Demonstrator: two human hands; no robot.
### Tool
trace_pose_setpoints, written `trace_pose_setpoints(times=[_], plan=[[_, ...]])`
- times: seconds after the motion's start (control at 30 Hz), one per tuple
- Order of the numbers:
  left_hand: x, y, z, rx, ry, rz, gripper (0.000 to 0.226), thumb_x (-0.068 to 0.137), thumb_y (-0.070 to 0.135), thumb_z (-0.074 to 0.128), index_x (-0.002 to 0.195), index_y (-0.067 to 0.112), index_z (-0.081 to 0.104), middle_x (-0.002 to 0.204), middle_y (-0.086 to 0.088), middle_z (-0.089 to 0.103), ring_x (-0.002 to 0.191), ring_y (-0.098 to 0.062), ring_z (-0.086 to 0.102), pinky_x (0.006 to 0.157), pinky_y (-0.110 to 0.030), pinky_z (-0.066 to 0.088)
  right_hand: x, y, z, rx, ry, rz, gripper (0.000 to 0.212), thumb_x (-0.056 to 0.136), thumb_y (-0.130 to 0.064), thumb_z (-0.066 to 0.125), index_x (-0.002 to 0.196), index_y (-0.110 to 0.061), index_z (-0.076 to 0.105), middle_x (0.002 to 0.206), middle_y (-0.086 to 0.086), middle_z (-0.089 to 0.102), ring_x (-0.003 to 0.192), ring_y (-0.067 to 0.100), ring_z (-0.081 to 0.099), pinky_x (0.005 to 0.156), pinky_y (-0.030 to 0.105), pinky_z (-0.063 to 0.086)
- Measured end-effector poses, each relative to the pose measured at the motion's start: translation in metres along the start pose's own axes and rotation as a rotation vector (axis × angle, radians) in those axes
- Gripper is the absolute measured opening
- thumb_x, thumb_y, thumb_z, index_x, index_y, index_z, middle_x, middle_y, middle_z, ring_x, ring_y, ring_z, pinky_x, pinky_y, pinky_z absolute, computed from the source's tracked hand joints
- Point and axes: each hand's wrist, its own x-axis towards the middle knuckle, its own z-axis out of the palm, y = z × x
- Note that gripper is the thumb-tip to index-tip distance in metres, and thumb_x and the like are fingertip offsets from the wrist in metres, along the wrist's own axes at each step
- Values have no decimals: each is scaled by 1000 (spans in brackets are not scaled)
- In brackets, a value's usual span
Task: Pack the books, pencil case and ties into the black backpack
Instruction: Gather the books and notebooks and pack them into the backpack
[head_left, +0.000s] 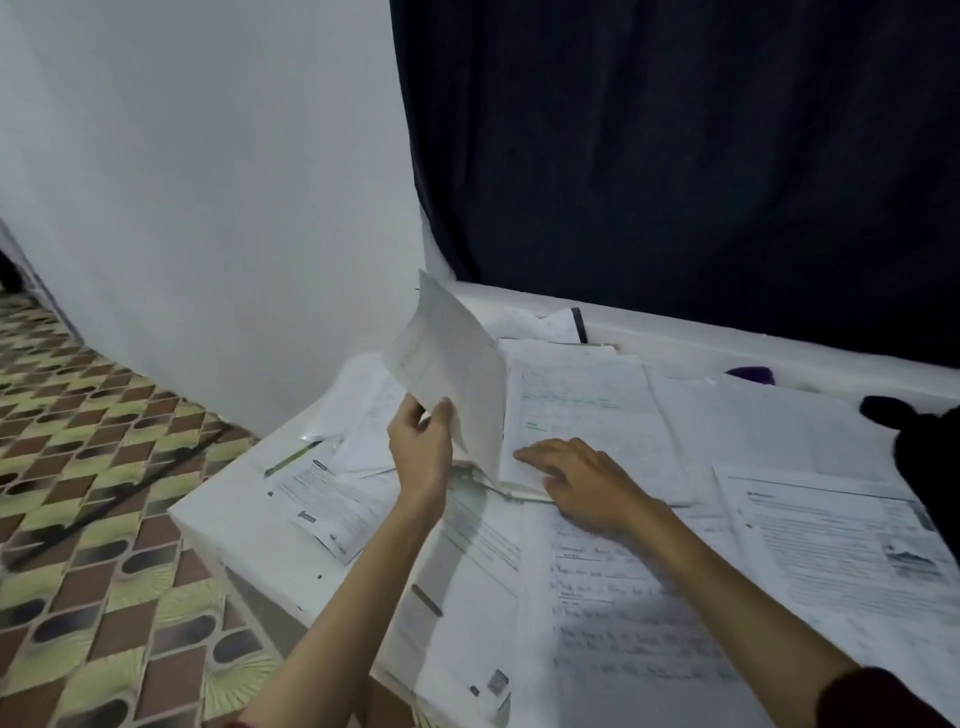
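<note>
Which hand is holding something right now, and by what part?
The left hand pinches the raised pages of the open book at their lower edge; the right hand lies flat on it.

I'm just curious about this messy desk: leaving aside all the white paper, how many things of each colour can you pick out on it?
Green: 1, a pen at the left edge of the table
Purple: 1, a small object at the back
Black: 2, a dark bulky thing at the right edge and a slim dark object at the back
Total: 4
</note>
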Motion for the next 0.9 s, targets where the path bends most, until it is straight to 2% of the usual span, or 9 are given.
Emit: trace_pose_setpoints(times=[0.1,0.3,0.4,0.47,0.53,0.63,0.7,0.77,0.9], plan=[[9,6,10,92,-150,96,23,92,2,51,86,21,62,86,5,67,81,-14,64,77,-42,55,8,1,-2,-164,-53,-23,57,96,-19,33,146,-43,24,138,-6,36,118,17,35,94,35,34],[23,0,23,189,-302,111,10,92,7,54,95,11,63,97,-9,68,96,-31,63,84,-58,51,14,2,7,-175,-66,-52,53,93,-16,34,141,-38,35,149,-12,30,117,18,34,96,36,33],[20,3,27,150,-463,103,13,93,12,57,102,7,66,98,-9,68,93,-26,63,90,-54,51,12,11,2,287,25,65,53,87,-8,41,131,-34,53,138,-7,48,109,13,48,92,26,44],[19,5,27,193,-701,58,25,93,25,58,114,15,66,108,5,68,100,-9,64,93,-33,52,10,19,-14,662,210,208,37,89,-2,45,111,-21,68,117,-3,63,103,16,58,80,19,47],[21,2,28,304,-906,-20,37,91,39,54,123,23,62,117,18,62,105,5,58,91,-16,47,2,33,-36,950,408,358,23,95,-16,48,91,-17,71,96,1,71,94,24,62,72,26,45],[33,-19,37,474,-811,-36,36,92,41,55,123,23,60,124,8,59,109,-9,56,80,-14,42,-16,57,-66,1247,567,534,41,97,-46,43,89,-13,65,85,7,70,76,22,63,67,33,46],[41,-33,43,699,-633,14,38,92,35,59,125,17,57,128,-4,56,103,-15,52,79,-22,38,-25,71,-77,1125,542,653,42,96,-46,46,91,-9,65,83,7,69,73,20,61,65,31,44],[46,-42,50,803,-578,-11,42,93,29,59,129,9,50,126,-12,58,94,-17,52,77,-26,41,-25,79,-75,863,425,716,32,92,-35,57,89,-3,63,89,11,68,76,22,59,66,30,42],[51,-41,69,650,-557,-180,51,89,24,65,129,5,40,125,-10,57,105,-23,57,89,-33,48,-12,76,-54,469,267,753,24,83,-16,61,69,-11,42,70,2,45,62,14,43,51,24,32]])
